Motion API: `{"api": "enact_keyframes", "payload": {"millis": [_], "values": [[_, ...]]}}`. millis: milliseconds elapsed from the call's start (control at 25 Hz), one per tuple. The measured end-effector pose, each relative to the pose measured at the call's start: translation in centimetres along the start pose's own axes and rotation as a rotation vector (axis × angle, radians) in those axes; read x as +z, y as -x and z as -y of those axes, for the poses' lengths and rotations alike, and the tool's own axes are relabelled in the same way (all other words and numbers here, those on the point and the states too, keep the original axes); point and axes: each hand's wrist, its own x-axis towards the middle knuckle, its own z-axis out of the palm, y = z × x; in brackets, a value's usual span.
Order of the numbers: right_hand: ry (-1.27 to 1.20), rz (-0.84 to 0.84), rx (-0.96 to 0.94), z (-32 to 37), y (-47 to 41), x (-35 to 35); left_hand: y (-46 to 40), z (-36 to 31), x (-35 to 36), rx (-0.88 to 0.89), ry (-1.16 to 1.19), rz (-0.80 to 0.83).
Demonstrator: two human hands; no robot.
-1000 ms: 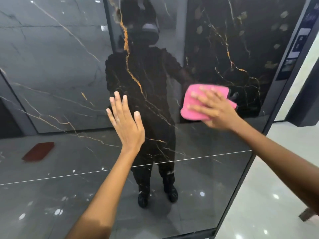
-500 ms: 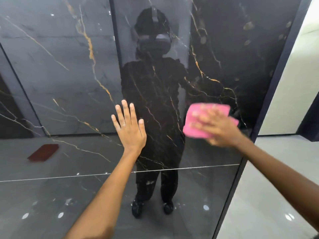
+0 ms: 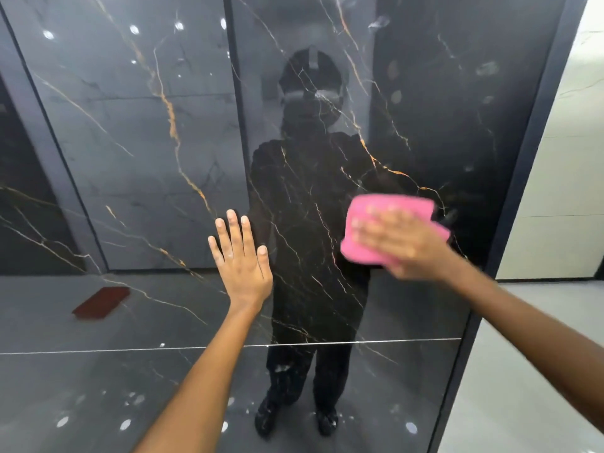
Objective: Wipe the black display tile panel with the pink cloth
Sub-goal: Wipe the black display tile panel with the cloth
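The glossy black display tile panel (image 3: 137, 132) with gold and white veins stands upright and fills most of the view. My left hand (image 3: 242, 259) lies flat against it near the middle, fingers apart and pointing up. My right hand (image 3: 402, 246), blurred by motion, presses the folded pink cloth (image 3: 392, 207) against the panel's right side, at about the same height as the left hand. The cloth's top and left edges show past the fingers. Smudges dot the panel's upper right.
The panel's dark frame edge (image 3: 516, 191) runs down the right side. Beyond it are a pale wall (image 3: 568, 158) and light floor (image 3: 510, 387). The panel mirrors a person's dark figure, a tiled floor and a red mat (image 3: 101, 302).
The view has tilted upward, so both hands sit lower in the frame. My right hand keeps rubbing the cloth on the panel's right side. The left hand stays flat on the panel.
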Motion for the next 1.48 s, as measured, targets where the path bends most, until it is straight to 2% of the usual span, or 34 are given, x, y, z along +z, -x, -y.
{"api": "enact_keyframes", "payload": {"millis": [80, 160, 200, 240, 320, 360, 400, 440, 560, 600, 640, 680, 800, 880, 960, 1040, 1120, 1160, 1200, 1240, 1360, 1440, 1480], "values": [[-0.004, -0.204, 0.311, -4.8, -5.8, -2.1, 0.2, 0.0, 0.1, 0.005, -0.011, -0.017], [-0.055, -0.308, 0.455, -4.4, -10.4, -2.4, 0.1, 0.1, 0.2, 0.008, -0.011, -0.027], [-0.07, -0.288, 0.406, -2.4, -11.1, -1.6, 0.1, 0.2, 0.2, 0.012, -0.002, -0.029], [-0.074, -0.196, 0.263, 0.4, -10.4, -0.4, 0.1, 0.2, 0.2, 0.018, 0.007, -0.032], [-0.015, 0.047, -0.132, 5.8, -6.3, 1.6, 0.1, 0.2, 0.2, 0.024, 0.022, -0.038], [0.001, 0.156, -0.237, 6.7, -4.5, 1.4, 0.1, 0.2, 0.2, 0.02, 0.023, -0.038], [-0.002, 0.178, -0.274, 5.7, -3.7, 1.1, 0.1, 0.3, 0.2, 0.013, 0.016, -0.032], [-0.002, 0.117, -0.212, 3.8, -4.3, 0.5, 0.1, 0.3, 0.1, 0.006, 0.003, -0.021], [-0.03, -0.129, 0.338, -3.6, -11.7, -3.0, 0.1, -0.2, -0.5, -0.013, -0.017, 0.014], [-0.076, -0.179, 0.44, -4.8, -14.3, -3.9, -0.3, -0.6, -0.9, -0.042, 0.006, 0.01], [-0.088, -0.206, 0.457, -4.7, -16.0, -4.0, -1.0, -1.0, -1.4, -0.079, 0.049, -0.008], [-0.089, -0.2, 0.382, -3.8, -16.4, -3.4, -2.1, -1.5, -1.9, -0.101, 0.094, -0.039], [-0.03, 0.001, -0.022, 0.3, -12.3, -1.3, -8.4, -3.2, -4.1, -0.072, 0.187, -0.182], [-0.02, 0.008, -0.041, -2.1, -10.2, -2.0, -14.6, -4.6, -5.7, -0.076, 0.228, -0.25], [-0.033, -0.188, 0.194, -8.6, -11.4, -4.5, -20.4, -6.0, -7.2, -0.088, 0.218, -0.256], [-0.025, -0.379, 0.601, -17.1, -14.5, -8.7, -24.6, -6.7, -7.5, -0.07, 0.161, -0.224], [-0.073, -0.421, 0.919, -22.6, -17.9, -12.5, -26.2, -6.7, -7.0, -0.052, 0.069, -0.198], [-0.096, -0.419, 0.945, -23.1, -19.1, -13.0, -26.3, -6.6, -6.6, -0.043, 0.029, -0.2], [-0.121, -0.39, 0.863, -22.3, -19.6, -12.2, -26.1, -6.4, -6.3, -0.037, 0.009, -0.203], [-0.103, -0.347, 0.694, -20.1, -19.3, -10.7, -25.9, -6.2, -6.1, -0.031, 0.005, -0.204], [0.042, -0.158, 0.082, -10.8, -14.5, -5.6, -25.7, -6.1, -6.0, -0.016, 0.008, -0.213], [0.091, -0.049, -0.072, -9.4, -11.6, -5.0, -25.8, -6.1, -6.1, -0.02, 0.015, -0.219], [0.099, -0.066, -0.051, -11.1, -11.7, -5.5, -25.7, -6.1, -6.0, -0.025, 0.016, -0.221]]}}
